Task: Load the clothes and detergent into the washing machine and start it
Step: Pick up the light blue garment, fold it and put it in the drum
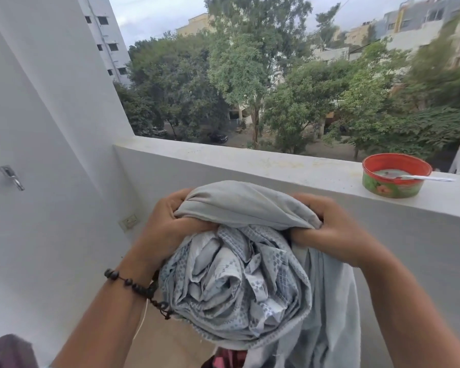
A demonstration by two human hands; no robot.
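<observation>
Far left of the parapet ledge [250, 166]: a metal latch [12, 177] on the white side wall, and lower down, nearer the ledge's corner, a pale wall socket [128, 221]. Below the ledge, close to the camera: left hand [168, 227] (dark bead bracelet [133, 285] at its wrist), fingers curled tight into the left side of the bundle of clothes [239, 264]. Bundle held up between both hands in front of the parapet wall, plain grey cloth wrapped over the top, a grey checked fabric rolled and crumpled beneath, a loose grey length hanging down on the right. Right hand [337, 232] gripping the bundle's right edge, thumb pinching a fold, fingers bent over the plain cloth. On top of the ledge, well to the right of the hands: a red-rimmed round tub [395, 179] with a flower print, a spoon [420, 177] resting in it, handle sticking out over the rim to the right.
</observation>
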